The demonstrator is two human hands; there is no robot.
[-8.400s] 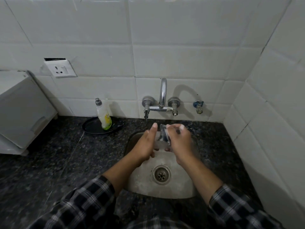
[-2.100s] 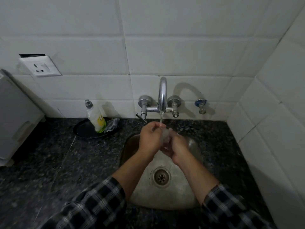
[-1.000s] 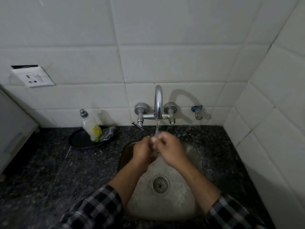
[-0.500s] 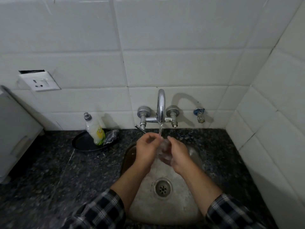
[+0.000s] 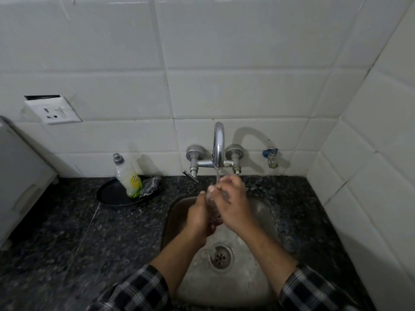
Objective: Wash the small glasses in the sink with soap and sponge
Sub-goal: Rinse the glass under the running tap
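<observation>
The left hand (image 5: 199, 217) holds the small glass (image 5: 213, 204) from below, and the right hand (image 5: 234, 204) curls over its top, above the sink (image 5: 266, 214). A while ago the right hand scrubbed with the sponge (image 5: 150, 186). Now the sponge lies on the tray (image 5: 110, 194) and water (image 5: 218, 175) runs, so this looks like rinsing. I count two hands, one glass, one sponge, one soap bottle (image 5: 128, 176) and one tap (image 5: 219, 140).
</observation>
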